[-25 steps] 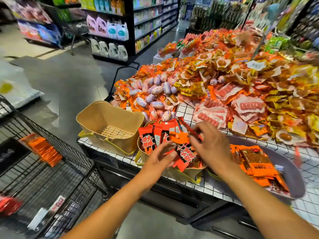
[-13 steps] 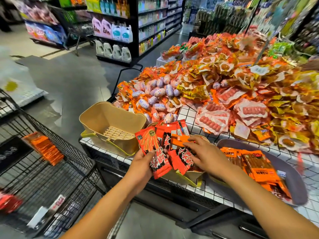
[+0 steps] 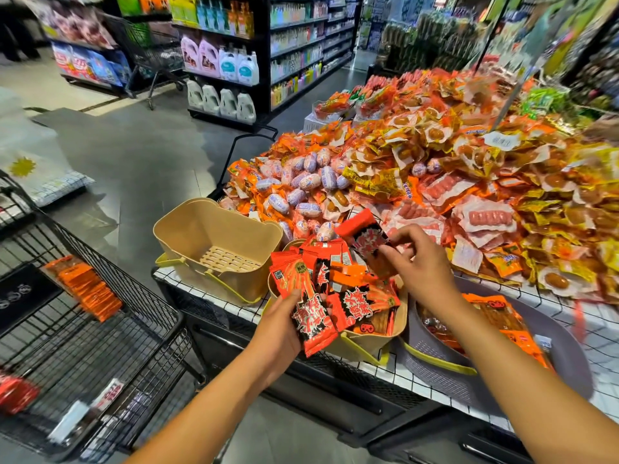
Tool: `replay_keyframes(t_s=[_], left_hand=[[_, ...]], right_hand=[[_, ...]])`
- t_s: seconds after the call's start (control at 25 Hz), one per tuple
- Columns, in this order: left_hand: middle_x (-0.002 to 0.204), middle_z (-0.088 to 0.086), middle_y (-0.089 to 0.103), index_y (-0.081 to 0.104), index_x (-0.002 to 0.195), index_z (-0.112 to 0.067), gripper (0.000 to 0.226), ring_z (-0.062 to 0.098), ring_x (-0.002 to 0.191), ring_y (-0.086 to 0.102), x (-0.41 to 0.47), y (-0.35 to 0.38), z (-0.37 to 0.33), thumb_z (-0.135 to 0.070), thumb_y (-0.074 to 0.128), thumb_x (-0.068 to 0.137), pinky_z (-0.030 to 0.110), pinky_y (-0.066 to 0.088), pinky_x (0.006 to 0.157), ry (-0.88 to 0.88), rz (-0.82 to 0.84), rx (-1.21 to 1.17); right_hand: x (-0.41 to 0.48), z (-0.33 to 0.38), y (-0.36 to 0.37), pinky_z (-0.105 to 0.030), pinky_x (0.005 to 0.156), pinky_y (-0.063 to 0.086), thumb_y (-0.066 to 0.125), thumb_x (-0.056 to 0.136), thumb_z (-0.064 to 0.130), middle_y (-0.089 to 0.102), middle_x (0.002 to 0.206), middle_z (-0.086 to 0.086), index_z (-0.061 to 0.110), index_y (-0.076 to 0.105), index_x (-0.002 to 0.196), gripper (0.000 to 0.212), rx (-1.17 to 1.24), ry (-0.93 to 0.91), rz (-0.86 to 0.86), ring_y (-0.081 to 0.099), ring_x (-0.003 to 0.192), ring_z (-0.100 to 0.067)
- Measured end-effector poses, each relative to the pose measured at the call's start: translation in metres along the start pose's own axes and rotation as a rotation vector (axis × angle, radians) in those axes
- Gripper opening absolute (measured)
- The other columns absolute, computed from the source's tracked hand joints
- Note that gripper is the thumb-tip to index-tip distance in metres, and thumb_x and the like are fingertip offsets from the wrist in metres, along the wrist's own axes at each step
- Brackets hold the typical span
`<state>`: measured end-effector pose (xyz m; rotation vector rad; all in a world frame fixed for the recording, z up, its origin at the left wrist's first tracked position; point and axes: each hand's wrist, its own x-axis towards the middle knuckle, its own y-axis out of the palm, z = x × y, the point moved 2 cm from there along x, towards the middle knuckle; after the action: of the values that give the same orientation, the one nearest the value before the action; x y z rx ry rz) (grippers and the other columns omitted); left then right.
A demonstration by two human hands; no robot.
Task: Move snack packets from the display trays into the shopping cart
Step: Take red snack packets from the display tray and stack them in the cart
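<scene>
Gripping left hand [image 3: 279, 329]: fingers curled round a bundle of red packets [image 3: 313, 316], thumb pressed on top, held just over the near rim of the middle tray.
Right hand [image 3: 423, 267]: fingertips pinching one red-and-black packet [image 3: 366, 237] by its lower end, lifted clear above the pile.
Long axis of bundle: about 11 to 5 o'clock, lower ends sticking out past the palm.
Long axis of pinched packet: about 10 to 4 o'clock, free end toward 10.
Middle tray [image 3: 368, 344]: tan, directly under both hands, more red packets heaped inside and crossing one another.
Empty tray [image 3: 217, 236]: tan, at 10 o'clock from the left hand, just beside the middle tray.
Grey tray [image 3: 552, 333]: at 3 o'clock from the right forearm, holding flat orange packets [image 3: 502, 316].
Shopping cart [image 3: 147, 329]: at 9 o'clock from the left hand, lower than the table edge, well apart from the right hand; an orange stack [image 3: 83, 289] already lying inside.
Nearer hand: left, clearly; for the right, a reach across and over the left arm.
Coming move, as a judgement: probably adding the pinched packet to the bundle, then swinging the bundle toward 9 o'clock and down over the cart rim.
Risk: bundle fanned loosely, wrappers probably slippery; possible to lose one between table and cart.
</scene>
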<state>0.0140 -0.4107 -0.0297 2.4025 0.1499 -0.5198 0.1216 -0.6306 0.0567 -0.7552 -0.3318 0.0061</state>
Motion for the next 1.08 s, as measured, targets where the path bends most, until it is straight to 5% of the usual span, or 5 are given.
replay_keyframes(t_s=[0.16, 0.36, 0.56, 0.68, 1.08], left_hand=[[0.140, 0.013, 0.064, 0.053, 0.146, -0.024, 0.057, 0.038, 0.129, 0.061, -0.006, 0.011, -0.009, -0.057, 0.041, 0.101, 0.063, 0.044, 0.110, 0.012, 0.118, -0.048], [0.120, 0.020, 0.073, 0.057, 0.137, -0.007, 0.039, 0.033, 0.103, 0.074, 0.000, -0.001, -0.001, -0.023, 0.055, 0.102, 0.043, 0.062, 0.083, 0.114, -0.026, 0.072], [0.120, 0.022, 0.072, 0.060, 0.131, -0.007, 0.029, 0.035, 0.097, 0.073, -0.003, -0.018, -0.003, -0.019, 0.049, 0.107, 0.052, 0.059, 0.091, 0.086, -0.066, 0.071], [0.120, 0.024, 0.071, 0.059, 0.133, -0.007, 0.030, 0.039, 0.101, 0.070, -0.003, -0.020, -0.003, -0.019, 0.050, 0.107, 0.053, 0.058, 0.091, 0.083, -0.081, 0.058], [0.112, 0.019, 0.075, 0.059, 0.134, -0.010, 0.034, 0.038, 0.094, 0.073, -0.003, -0.021, -0.013, -0.027, 0.053, 0.106, 0.054, 0.058, 0.093, 0.058, -0.135, 0.083]], right_hand=[[-0.040, 0.032, 0.053, -0.029, 0.069, 0.051, 0.071, 0.093, 0.021, 0.065, 0.089, 0.004, 0.024, 0.059, 0.090, 0.013, 0.400, 0.206, 0.208, 0.064, 0.076, -0.011], [-0.067, 0.031, 0.093, -0.022, 0.060, 0.043, 0.065, 0.097, 0.024, 0.061, 0.083, 0.010, 0.033, 0.070, 0.091, 0.012, 0.385, 0.196, 0.330, 0.056, 0.059, -0.005], [-0.030, -0.018, 0.059, -0.039, 0.087, 0.055, 0.060, 0.097, 0.027, 0.041, 0.143, 0.009, 0.035, 0.046, 0.145, 0.051, -0.513, -0.176, 0.463, 0.060, 0.112, -0.018], [-0.023, -0.034, 0.050, -0.042, 0.086, 0.056, 0.065, 0.092, 0.036, 0.045, 0.140, 0.008, 0.036, 0.044, 0.146, 0.057, -0.722, -0.243, 0.495, 0.055, 0.122, -0.021], [-0.005, 0.026, 0.038, -0.025, 0.070, 0.045, 0.064, 0.097, 0.032, 0.065, 0.092, 0.009, 0.024, 0.069, 0.099, 0.010, 0.140, 0.012, 0.278, 0.060, 0.081, -0.003]])
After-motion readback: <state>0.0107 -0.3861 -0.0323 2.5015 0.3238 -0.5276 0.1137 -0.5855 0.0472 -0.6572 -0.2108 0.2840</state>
